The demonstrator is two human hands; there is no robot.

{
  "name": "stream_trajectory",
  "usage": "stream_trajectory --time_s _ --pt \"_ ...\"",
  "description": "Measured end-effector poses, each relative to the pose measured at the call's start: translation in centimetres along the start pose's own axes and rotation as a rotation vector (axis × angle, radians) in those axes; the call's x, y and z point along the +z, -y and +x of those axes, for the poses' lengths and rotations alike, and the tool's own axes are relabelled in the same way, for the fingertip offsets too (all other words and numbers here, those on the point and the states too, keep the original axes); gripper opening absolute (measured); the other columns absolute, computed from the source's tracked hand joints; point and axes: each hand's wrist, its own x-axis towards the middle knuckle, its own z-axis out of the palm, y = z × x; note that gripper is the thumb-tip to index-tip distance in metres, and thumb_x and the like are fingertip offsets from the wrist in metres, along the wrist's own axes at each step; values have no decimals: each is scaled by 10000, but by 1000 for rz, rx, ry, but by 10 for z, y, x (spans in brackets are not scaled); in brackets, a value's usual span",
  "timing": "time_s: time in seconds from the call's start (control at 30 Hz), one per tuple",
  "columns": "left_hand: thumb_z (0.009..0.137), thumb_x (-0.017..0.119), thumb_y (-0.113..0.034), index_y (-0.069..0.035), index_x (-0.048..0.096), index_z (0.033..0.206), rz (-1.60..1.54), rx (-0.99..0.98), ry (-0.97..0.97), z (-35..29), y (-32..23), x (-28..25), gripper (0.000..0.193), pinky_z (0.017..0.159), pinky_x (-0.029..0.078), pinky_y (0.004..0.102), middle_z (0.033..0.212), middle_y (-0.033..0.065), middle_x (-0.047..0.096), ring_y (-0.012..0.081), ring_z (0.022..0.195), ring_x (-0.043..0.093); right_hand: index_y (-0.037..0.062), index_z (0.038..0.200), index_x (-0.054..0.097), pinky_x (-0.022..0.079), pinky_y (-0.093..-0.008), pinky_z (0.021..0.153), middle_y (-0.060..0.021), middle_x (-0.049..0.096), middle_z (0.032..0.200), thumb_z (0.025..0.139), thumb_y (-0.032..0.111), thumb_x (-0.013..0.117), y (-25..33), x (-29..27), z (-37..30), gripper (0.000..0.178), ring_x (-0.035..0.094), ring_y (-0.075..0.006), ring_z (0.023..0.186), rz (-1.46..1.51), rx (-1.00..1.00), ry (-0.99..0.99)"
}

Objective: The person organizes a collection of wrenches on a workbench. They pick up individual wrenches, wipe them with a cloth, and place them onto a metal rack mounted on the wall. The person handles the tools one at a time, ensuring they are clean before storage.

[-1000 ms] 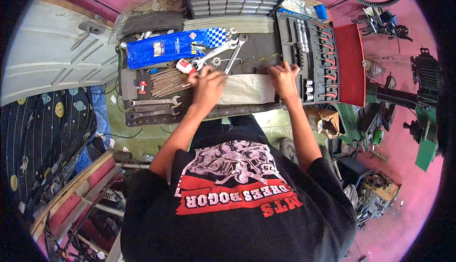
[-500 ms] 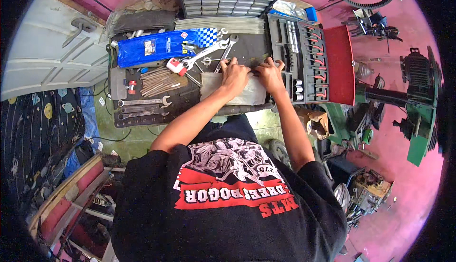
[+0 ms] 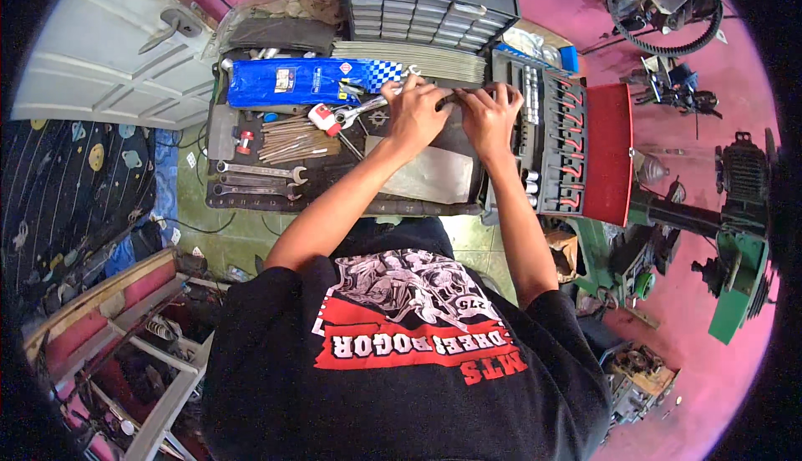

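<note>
Both hands meet over the dark workbench mat, beyond a flat grey sheet (image 3: 426, 173). My left hand (image 3: 415, 114) has its fingers curled and closed, the thumb toward the right hand. My right hand (image 3: 491, 119) is closed too, fingers bent down beside the open socket case. A small dark piece seems to lie between the fingertips; fingers hide its shape. Left of my left hand are a large silver wrench (image 3: 366, 110), a small toothed metal ring (image 3: 378, 118) and a red-and-white container (image 3: 322, 119).
A blue package (image 3: 292, 82), brown rods (image 3: 292, 139) and combination wrenches (image 3: 261, 179) cover the bench's left side. At right lies a socket case (image 3: 561, 131) with a red lid (image 3: 608, 156). A drawer cabinet (image 3: 430, 14) stands behind; a green machine (image 3: 735, 244) is far right.
My hands have moved farther from me, off the grey sheet, uncovering more of it. Their fingertips are closer together. The whole view has shifted and tilted slightly.
</note>
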Motion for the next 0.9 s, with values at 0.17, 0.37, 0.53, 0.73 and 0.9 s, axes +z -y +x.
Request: stream_trajectory --time_s 0.17,0.37,0.53,0.73,0.9 --pt "818 769 -195 -162 804 986 122 -30 46 -17 33 -58 175 952 288 528 901 -18 753 206 1056 612 170 962 775 368 -543 988 39 713 896 657 84 743 53 17 18 318 599 -257 1012 172 -84 15" --pt "807 755 -127 -183 802 979 377 -95 76 -80 75 -120 188 936 302 517 952 -27 748 227 1121 592 174 985 789 343 -657 1002 40 722 936 702 125 732 139 61 13 293 586 -261 1103 398 -184 111" --pt "808 786 -181 -133 805 967 425 -209 134 -110 93 -135 167 955 298 540 989 12 759 246 1084 613 156 958 765 333 -652 1027 41 724 948 770 160 729 178 84 4 191 581 -250 1108 387 -261 192" --pt "793 805 -234 -121 798 973 253 -119 23 -71 109 -128 213 966 304 503 1020 0 746 226 1088 591 166 986 759 348 -618 996 24 718 967 839 234 735 128 70 26 164 582 -238 1087 393 -100 167" --pt "853 770 -337 -172 782 1124 232 65 192 9 100 -90 318 994 285 512 1167 -24 745 209 1212 555 240 1180 742 339 -675 1021 -30 698 1161 848 323 761 68 90 55 343 558 -288 1209 56 147 263"
